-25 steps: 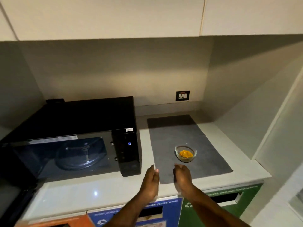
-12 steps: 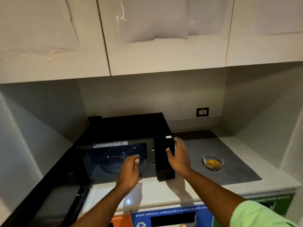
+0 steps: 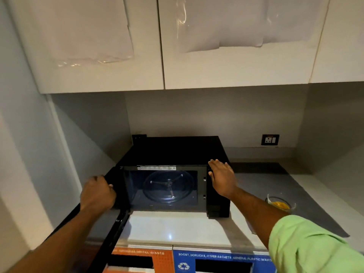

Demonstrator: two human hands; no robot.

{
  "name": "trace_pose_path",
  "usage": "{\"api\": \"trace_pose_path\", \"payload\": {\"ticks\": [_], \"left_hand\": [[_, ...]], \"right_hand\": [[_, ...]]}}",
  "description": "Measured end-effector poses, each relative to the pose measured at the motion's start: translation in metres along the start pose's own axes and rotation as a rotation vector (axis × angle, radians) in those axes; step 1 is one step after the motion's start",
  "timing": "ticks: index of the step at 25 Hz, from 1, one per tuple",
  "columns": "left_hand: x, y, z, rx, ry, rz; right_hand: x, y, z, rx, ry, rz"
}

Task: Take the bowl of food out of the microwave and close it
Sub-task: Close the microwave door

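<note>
Bracing microwave (image 3: pixel 177 152) with flat, empty right hand (image 3: pixel 222 179); left hand (image 3: pixel 97 194) clamps door (image 3: pixel 116 219) edge to swing it shut. Bowl (image 3: pixel 280 203) already on counter (image 3: pixel 177 227).

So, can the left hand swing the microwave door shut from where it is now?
Probably yes. The left hand already grips the edge of the open door, and nothing sits in the opening; the bowl is out on the mat.
</note>
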State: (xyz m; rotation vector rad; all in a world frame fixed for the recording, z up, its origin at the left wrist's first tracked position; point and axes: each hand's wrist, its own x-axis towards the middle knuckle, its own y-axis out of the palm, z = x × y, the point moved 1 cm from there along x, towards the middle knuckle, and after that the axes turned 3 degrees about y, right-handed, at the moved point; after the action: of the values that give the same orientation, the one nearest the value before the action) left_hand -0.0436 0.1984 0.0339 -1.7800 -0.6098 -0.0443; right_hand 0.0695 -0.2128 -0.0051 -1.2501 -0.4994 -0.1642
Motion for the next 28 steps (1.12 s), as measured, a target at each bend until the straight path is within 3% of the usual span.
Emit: {"api": "trace_pose_path", "payload": {"ticks": [10,16,20,24,26,28], "left_hand": [[-0.01,-0.01,0.022,-0.088,-0.295,0.12],[-0.013,-0.005,-0.001,-0.097,-0.25,0.194],[-0.015,0.016,-0.018,-0.295,-0.22,0.151],[-0.019,0.048,-0.053,-0.521,-0.331,0.032],[-0.015,0.056,-0.076,-0.57,-0.27,-0.026],[-0.009,0.064,-0.097,-0.444,-0.104,-0.045]], "right_hand": [[0.0,0.016,-0.003,0.022,0.031,-0.08],[0.002,0.021,-0.005,0.033,0.048,-0.103],[0.001,0.024,-0.005,0.024,0.036,-0.113],[0.001,0.023,-0.005,0.011,0.013,-0.114],[0.0,0.022,-0.006,0.023,0.001,-0.116],[0.001,0.022,-0.008,0.02,-0.01,-0.116]]}}
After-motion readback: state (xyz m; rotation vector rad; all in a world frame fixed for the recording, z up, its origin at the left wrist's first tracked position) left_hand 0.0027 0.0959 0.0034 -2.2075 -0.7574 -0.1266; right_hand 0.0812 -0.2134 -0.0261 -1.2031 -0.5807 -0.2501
